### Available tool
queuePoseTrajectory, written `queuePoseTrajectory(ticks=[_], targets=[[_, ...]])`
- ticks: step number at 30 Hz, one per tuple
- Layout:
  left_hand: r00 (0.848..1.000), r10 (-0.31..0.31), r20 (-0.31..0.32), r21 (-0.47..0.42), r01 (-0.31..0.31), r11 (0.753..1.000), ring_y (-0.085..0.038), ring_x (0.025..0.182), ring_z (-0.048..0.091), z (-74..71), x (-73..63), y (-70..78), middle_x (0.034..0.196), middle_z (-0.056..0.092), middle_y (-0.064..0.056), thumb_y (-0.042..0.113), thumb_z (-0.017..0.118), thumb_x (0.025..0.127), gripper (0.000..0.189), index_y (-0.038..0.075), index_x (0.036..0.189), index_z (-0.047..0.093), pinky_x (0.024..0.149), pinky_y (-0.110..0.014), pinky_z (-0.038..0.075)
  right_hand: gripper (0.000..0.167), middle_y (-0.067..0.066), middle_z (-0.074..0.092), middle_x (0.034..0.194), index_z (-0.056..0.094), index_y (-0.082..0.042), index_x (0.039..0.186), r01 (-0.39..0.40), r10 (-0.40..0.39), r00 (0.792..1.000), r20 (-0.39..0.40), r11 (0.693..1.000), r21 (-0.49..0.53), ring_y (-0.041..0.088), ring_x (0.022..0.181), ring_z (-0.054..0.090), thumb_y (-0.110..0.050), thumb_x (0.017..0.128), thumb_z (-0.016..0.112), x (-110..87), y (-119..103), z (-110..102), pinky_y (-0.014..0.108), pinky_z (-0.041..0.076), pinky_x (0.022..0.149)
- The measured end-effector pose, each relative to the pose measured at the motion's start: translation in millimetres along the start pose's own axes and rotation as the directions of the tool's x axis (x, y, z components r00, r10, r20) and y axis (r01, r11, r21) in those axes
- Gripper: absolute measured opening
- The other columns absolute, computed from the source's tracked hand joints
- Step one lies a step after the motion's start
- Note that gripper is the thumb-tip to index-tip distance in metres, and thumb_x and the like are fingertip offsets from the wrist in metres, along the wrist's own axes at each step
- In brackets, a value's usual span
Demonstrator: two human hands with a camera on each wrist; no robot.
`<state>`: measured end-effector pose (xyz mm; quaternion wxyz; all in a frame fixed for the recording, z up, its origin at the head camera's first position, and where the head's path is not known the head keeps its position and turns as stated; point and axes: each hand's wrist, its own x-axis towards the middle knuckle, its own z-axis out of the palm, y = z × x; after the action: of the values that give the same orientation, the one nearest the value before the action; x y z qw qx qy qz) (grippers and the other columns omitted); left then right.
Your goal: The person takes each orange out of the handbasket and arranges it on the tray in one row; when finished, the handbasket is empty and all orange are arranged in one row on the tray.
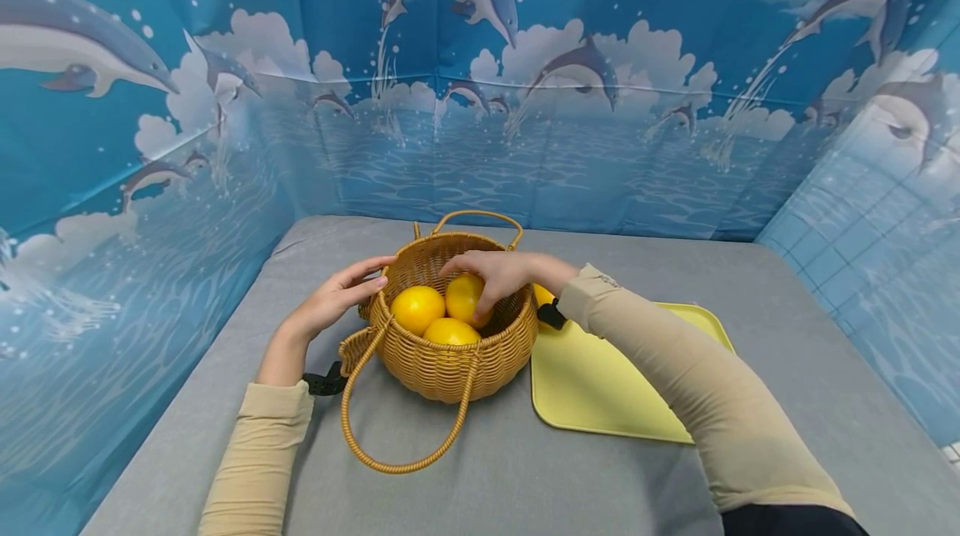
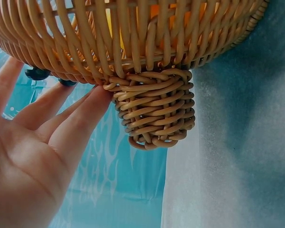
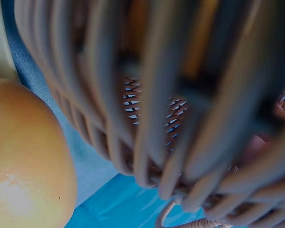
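Orange (image 1: 462,296) gripped by my R hand (image 1: 501,271), L hand (image 1: 336,301) splayed vs. basket (image 1: 442,369), which cd tip if R snags it.

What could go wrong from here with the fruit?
The held fruit looks round and smooth, so it may slip from the right hand. The basket might tip if bumped, as the left hand touches it without gripping. The loose fruit, close beside the basket, could roll if nudged.
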<state>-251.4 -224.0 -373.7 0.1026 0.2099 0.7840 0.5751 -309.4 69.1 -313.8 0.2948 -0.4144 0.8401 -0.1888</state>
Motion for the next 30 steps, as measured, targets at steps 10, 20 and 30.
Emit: queuePoseTrajectory(ticks=[10, 20, 30], targets=[[1.000, -0.015, -0.005, 0.005, 0.015, 1.000, -0.030, 0.133, 0.031, -0.6, 0.0, 0.6, 0.148, 0.033, -0.008, 0.033, 0.051, 0.098, 0.049, 0.019, 0.143, 0.041, 0.102, -0.055, 0.030, 0.078, 0.009, 0.026, 0.148, 0.038, -0.019, 0.144, -0.063, 0.074, 0.995, 0.065, 0.985, -0.161, 0.025, 0.132, 0.024, -0.022, 0.076, 0.077, 8.5, 0, 1, 0.047, 0.029, 0.103], [1.000, -0.014, -0.007, 0.007, 0.014, 1.000, -0.031, 0.134, 0.030, -0.8, 0.0, 0.4, 0.147, 0.034, -0.008, 0.033, 0.051, 0.098, 0.048, 0.019, 0.143, 0.042, 0.102, -0.055, 0.031, 0.081, 0.008, 0.028, 0.148, 0.033, -0.017, 0.146, -0.128, 0.144, 0.981, 0.131, 0.984, -0.127, 0.024, 0.130, 0.030, -0.012, 0.077, 0.076, 11.5, -2, 0, 0.042, 0.032, 0.103], [1.000, -0.022, -0.006, 0.007, 0.022, 1.000, -0.030, 0.133, 0.032, -0.4, 0.3, 0.7, 0.147, 0.034, -0.008, 0.034, 0.052, 0.097, 0.049, 0.019, 0.143, 0.041, 0.102, -0.054, 0.031, 0.075, 0.009, 0.034, 0.146, 0.034, -0.009, 0.145, -0.067, 0.065, 0.994, 0.094, 0.998, 0.021, 0.023, 0.132, 0.032, -0.002, 0.079, 0.071, 11.9, 1, 0, 0.038, 0.031, 0.106]])
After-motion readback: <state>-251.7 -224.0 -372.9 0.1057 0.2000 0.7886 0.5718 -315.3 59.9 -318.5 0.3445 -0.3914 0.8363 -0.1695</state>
